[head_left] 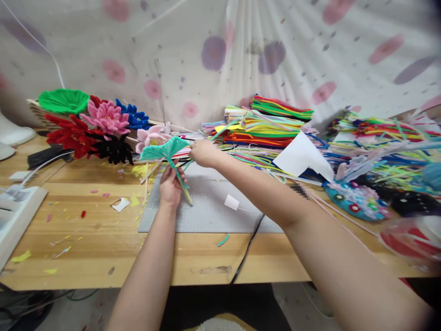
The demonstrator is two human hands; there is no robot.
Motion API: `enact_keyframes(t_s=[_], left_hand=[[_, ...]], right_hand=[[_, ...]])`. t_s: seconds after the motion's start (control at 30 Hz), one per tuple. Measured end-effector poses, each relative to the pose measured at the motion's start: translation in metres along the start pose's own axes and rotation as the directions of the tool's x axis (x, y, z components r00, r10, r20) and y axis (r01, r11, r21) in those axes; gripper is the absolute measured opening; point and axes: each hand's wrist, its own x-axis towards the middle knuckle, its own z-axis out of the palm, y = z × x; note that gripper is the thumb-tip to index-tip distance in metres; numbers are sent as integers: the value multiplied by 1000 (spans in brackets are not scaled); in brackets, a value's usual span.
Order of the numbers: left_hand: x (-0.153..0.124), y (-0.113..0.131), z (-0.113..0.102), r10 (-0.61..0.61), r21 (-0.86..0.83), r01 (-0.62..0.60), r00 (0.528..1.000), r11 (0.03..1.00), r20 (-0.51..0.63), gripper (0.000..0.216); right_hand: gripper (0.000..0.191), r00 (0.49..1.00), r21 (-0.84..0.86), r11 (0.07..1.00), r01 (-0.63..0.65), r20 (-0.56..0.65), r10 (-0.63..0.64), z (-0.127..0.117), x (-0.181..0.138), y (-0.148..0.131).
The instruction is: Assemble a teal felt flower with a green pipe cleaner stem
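Note:
A teal fan-shaped leaf made of pipe cleaners is held up above the grey cutting mat. My left hand is closed round its stem, which slants down to a yellowish tip. At the leaf's right edge my right hand is pinched shut. A thin teal pipe cleaner runs past the right fingers, sticking out above and below them. The fingertips partly hide where strand and leaf meet. Under the hands, a small white paper tag lies on the mat.
Fuzzy flowers and a green leaf lie at the back left. Bundles of pipe cleaners are stacked behind the mat. Right of it sit white paper and a blue decorated piece. A power strip stands left.

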Motion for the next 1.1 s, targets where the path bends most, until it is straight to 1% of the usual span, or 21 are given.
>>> enact_keyframes(t_s=[0.07, 0.1, 0.13, 0.2, 0.27, 0.3, 0.37, 0.4, 0.43, 0.47, 0.5, 0.57, 0.6, 0.63, 0.7, 0.77, 0.83, 0.9, 1.0, 1.03, 1.1], left_hand=[[0, -1, 0, -7, 28, 7, 1000, 1000, -8, 27], [0, -2, 0, -8, 43, 9, 1000, 999, -18, 27], [0, -3, 0, -8, 59, 10, 999, 998, -32, 27], [1, -3, -1, -2, 98, 8, 998, 995, -63, 28], [0, -4, -2, 11, 146, 3, 995, 989, -95, 29], [0, -5, -3, 13, 174, 6, 994, 985, -109, 30], [-2, -7, -4, 4, 227, 23, 993, 974, -118, 31], [-3, -8, -4, -7, 252, 34, 994, 967, -110, 31], [-4, -10, -3, -17, 274, 43, 995, 961, -95, 31], [-6, -11, -2, -28, 295, 49, 997, 954, -77, 32], [-7, -13, -1, -36, 314, 53, 998, 948, -61, 32], [-8, -15, 1, -47, 346, 59, 998, 937, -43, 33], [-8, -16, 1, -51, 356, 63, 998, 932, -45, 34], [-8, -16, 2, -56, 361, 71, 997, 930, -51, 35], [-8, -15, 2, -66, 350, 86, 995, 933, -68, 36], [-7, -12, 1, -75, 316, 97, 994, 944, -80, 37], [-6, -9, 1, -62, 289, 87, 993, 953, -96, 36], [-6, -8, 1, -17, 291, 52, 993, 955, -121, 35], [-6, -9, 3, 34, 319, 15, 989, 948, -146, 31], [-7, -10, 3, 36, 330, 14, 989, 944, -146, 31], [-8, -14, 5, 21, 355, 29, 990, 935, -138, 30]], right_hand=[[27, 986, -4, 993, -118, 118, 117, -15, -14, -1], [26, 976, -5, 987, -160, 150, 159, -21, -22, -3], [26, 969, -1, 983, -183, 169, 180, -26, -29, -6], [27, 963, 28, 982, -185, 202, 176, -29, -43, -14], [30, 948, 80, 981, -178, 282, 149, -24, -55, -22], [30, 930, 103, 976, -191, 338, 146, -17, -61, -26], [30, 874, 125, 956, -265, 450, 183, 1, -71, -32], [29, 849, 126, 940, -317, 479, 222, 12, -75, -34], [28, 840, 133, 920, -369, 471, 268, 23, -78, -36], [29, 858, 162, 901, -402, 409, 310, 34, -81, -38], [32, 887, 206, 888, -411, 315, 337, 45, -82, -41], [39, 930, 297, 882, -366, 133, 342, 62, -82, -47], [39, 938, 326, 880, -344, 76, 338, 68, -80, -50], [36, 940, 345, 877, -333, 52, 337, 72, -77, -54], [28, 932, 357, 864, -356, 72, 355, 73, -72, -61], [28, 920, 350, 852, -391, 113, 376, 65, -67, -66], [30, 903, 328, 841, -430, 138, 408, 50, -66, -69], [30, 884, 301, 831, -468, 166, 437, 33, -68, -72], [31, 876, 277, 835, -476, 233, 422, 15, -73, -74], [32, 880, 278, 840, -467, 246, 407, 14, -75, -74], [33, 884, 291, 840, -458, 251, 395, 19, -79, -70]])
